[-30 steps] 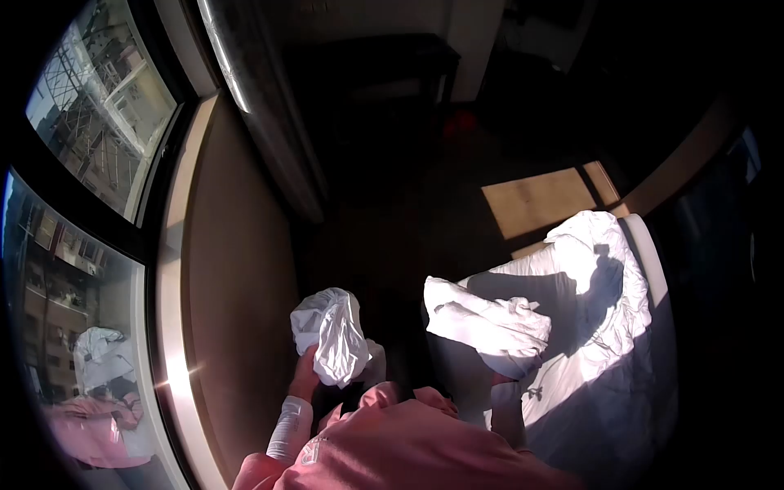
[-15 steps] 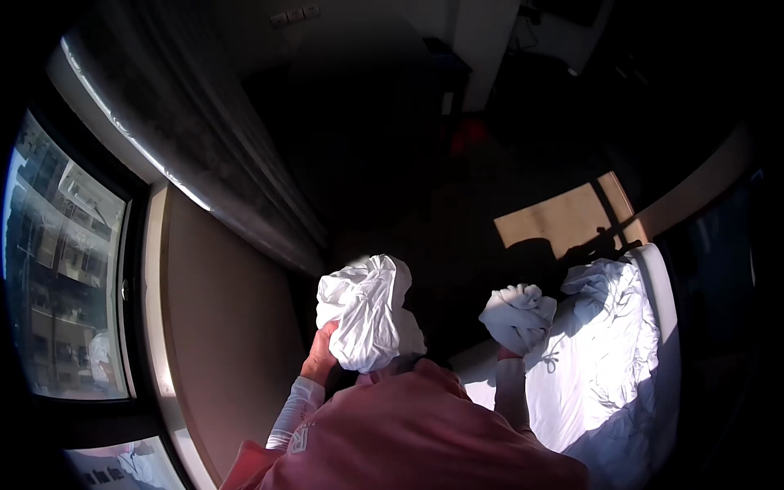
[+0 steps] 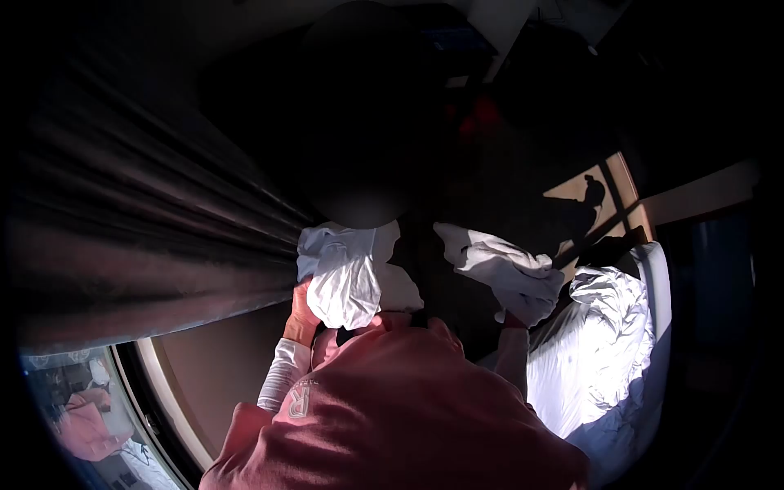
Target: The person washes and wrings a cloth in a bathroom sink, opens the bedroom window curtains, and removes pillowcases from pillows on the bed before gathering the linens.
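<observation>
My left hand holds a bunched white cloth in front of my chest, its folds hanging over the fingers. On the other side, my right hand is mostly hidden behind a second bundle of white cloth, which it grips in shadow. A loose end of that bundle sticks out toward the middle. Whether the two bundles are parts of one sheet I cannot tell, since the space between them is dark.
A bed with rumpled white bedding lies to my right, partly sunlit. Along my left hang dark curtains, with a window below them. Sunlight and a shadow fall on a light wooden surface beyond the bed.
The right-hand cloth has gone from a compact bunch to a longer, spread piece reaching toward the middle. The left-hand bundle has shifted slightly. My view has turned, showing more curtain and less window.
</observation>
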`<state>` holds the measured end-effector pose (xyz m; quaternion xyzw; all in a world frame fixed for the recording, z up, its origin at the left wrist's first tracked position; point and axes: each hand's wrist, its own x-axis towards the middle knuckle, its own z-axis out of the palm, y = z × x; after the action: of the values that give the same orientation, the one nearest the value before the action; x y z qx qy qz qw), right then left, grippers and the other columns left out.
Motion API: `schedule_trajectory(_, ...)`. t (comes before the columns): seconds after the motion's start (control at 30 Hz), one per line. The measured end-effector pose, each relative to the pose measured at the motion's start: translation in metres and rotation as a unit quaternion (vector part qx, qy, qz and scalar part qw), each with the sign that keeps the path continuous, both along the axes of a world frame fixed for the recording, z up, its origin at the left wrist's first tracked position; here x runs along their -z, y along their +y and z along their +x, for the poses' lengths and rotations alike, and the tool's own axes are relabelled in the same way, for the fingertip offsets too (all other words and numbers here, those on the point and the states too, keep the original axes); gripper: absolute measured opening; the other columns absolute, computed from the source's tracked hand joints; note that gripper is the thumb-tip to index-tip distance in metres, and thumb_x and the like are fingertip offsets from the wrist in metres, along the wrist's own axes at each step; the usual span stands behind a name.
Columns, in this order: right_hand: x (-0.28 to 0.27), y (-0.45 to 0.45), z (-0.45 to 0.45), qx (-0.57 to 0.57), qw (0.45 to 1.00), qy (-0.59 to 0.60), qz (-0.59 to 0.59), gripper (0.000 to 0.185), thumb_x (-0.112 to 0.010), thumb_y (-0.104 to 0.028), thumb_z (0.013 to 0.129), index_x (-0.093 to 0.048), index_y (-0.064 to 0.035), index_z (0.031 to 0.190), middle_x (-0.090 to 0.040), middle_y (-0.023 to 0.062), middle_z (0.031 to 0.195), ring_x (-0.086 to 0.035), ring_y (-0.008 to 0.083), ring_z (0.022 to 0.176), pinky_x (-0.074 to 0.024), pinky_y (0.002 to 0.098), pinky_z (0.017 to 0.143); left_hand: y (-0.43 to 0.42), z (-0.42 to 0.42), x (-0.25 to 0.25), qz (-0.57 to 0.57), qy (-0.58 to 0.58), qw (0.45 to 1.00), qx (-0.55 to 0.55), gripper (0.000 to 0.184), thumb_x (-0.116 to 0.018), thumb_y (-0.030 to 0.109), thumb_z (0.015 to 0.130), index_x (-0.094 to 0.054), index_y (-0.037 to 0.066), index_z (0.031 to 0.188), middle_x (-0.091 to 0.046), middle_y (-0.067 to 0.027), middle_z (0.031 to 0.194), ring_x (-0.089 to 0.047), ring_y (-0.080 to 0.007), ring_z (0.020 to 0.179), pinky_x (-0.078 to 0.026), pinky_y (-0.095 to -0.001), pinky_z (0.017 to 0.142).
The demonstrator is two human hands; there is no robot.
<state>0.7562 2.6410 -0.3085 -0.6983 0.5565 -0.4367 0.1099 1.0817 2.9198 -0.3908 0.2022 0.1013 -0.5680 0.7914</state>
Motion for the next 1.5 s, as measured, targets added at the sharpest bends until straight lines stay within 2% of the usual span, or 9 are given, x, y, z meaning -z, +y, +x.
schedule_trajectory(0.13,-0.013,-0.012,0.062,0.04,0.999,0.02,-0.031,0.017,-0.062,-0.015,0.082,-0.053,-0.0008,0.081,-0.052,0.0052,0.079,-0.057,0.0167,0.077,-0.0461,0.0257,0.068,-0.056,0.114,-0.025,-0.047,-0.017,0.999,0.017,0.05,-0.052,0.027,0.082,-0.048,-0.001,0.123,-0.054,-0.016,0.121,-0.053,-0.0309,0.11,-0.043,-0.0449,0.095)
schedule_trajectory(0.47,0.014,-0.107,0.097,0.157,0.987,-0.036,-0.027,0.023,-0.061,-0.018,0.083,-0.046,-0.0041,0.073,-0.046,0.0029,0.072,-0.051,0.0144,0.07,-0.0418,0.0284,0.062,-0.257,0.326,-0.187,-0.023,-0.278,0.93,-0.238,0.05,-0.043,0.035,0.09,-0.04,0.005,0.131,-0.041,-0.013,0.135,-0.042,-0.0308,0.122,-0.037,-0.0474,0.1)
schedule_trajectory(0.7,0.008,-0.174,0.116,0.18,0.983,-0.024,0.018,0.028,-0.061,-0.021,0.084,-0.041,-0.006,0.071,-0.045,0.0029,0.07,-0.049,0.0144,0.066,-0.0398,0.0293,0.06,-0.367,0.429,-0.061,0.227,-0.268,0.936,-0.027,0.048,-0.046,0.036,0.093,-0.039,0.009,0.133,-0.044,-0.0112,0.133,-0.043,-0.0311,0.122,-0.038,-0.0505,0.098)
schedule_trajectory(0.8,0.029,-0.183,0.117,0.171,0.964,-0.203,0.01,0.03,-0.067,-0.018,0.078,-0.041,-0.005,0.072,-0.046,0.0026,0.073,-0.05,0.0132,0.07,-0.0395,0.0274,0.06,-0.39,0.437,0.0,0.312,-0.236,0.918,0.068,0.048,-0.052,0.034,0.091,-0.041,0.014,0.132,-0.047,-0.009,0.129,-0.047,-0.0302,0.118,-0.042,-0.0523,0.093)
schedule_trajectory(0.9,-0.023,-0.176,0.136,0.141,0.987,-0.072,0.002,0.031,-0.071,-0.013,0.072,-0.042,-0.0027,0.075,-0.045,0.0014,0.075,-0.049,0.0119,0.071,-0.0408,0.0243,0.065,-0.409,0.457,0.051,0.356,-0.24,0.893,0.135,0.049,-0.055,0.034,0.09,-0.038,0.02,0.134,-0.047,-0.0078,0.129,-0.048,-0.0299,0.117,-0.044,-0.0518,0.091)
schedule_trajectory(0.97,-0.016,-0.17,0.126,0.198,0.968,-0.154,-0.003,0.031,-0.072,-0.011,0.07,-0.043,-0.0021,0.076,-0.044,0.0006,0.075,-0.048,0.0118,0.069,-0.0414,0.0235,0.066,-0.423,0.451,0.051,0.401,-0.264,0.867,0.137,0.05,-0.055,0.035,0.09,-0.038,0.02,0.134,-0.047,-0.008,0.129,-0.047,-0.0294,0.118,-0.044,-0.0516,0.091)
schedule_trajectory(1.13,0.021,-0.112,0.07,0.399,0.904,0.017,0.152,0.019,-0.062,-0.002,0.076,-0.043,-0.0015,0.074,-0.05,0.0027,0.072,-0.053,0.0097,0.067,-0.0441,0.0214,0.059,-0.42,0.45,0.051,0.377,-0.385,0.805,0.247,0.046,-0.051,0.039,0.091,-0.04,0.023,0.133,-0.047,-0.0048,0.13,-0.044,-0.0285,0.122,-0.04,-0.051,0.095)
schedule_trajectory(1.2,0.038,-0.098,0.063,0.417,0.892,0.002,0.177,0.018,-0.061,-0.004,0.078,-0.043,-0.0016,0.076,-0.049,0.0025,0.074,-0.052,0.0099,0.068,-0.0437,0.0213,0.061,-0.433,0.432,0.032,0.441,-0.293,0.815,0.235,0.045,-0.051,0.039,0.091,-0.04,0.023,0.132,-0.046,-0.004,0.131,-0.043,-0.0286,0.122,-0.04,-0.0511,0.095)
schedule_trajectory(1.5,0.096,-0.059,0.04,0.42,0.867,-0.113,0.243,0.014,-0.055,-0.011,0.084,-0.044,-0.002,0.086,-0.048,0.0019,0.079,-0.05,0.0107,0.075,-0.0417,0.0212,0.067,-0.471,0.358,-0.009,0.579,-0.372,0.679,0.257,0.05,-0.054,0.043,0.088,-0.042,0.02,0.13,-0.041,-0.0071,0.135,-0.04,-0.0296,0.122,-0.037,-0.0503,0.097)
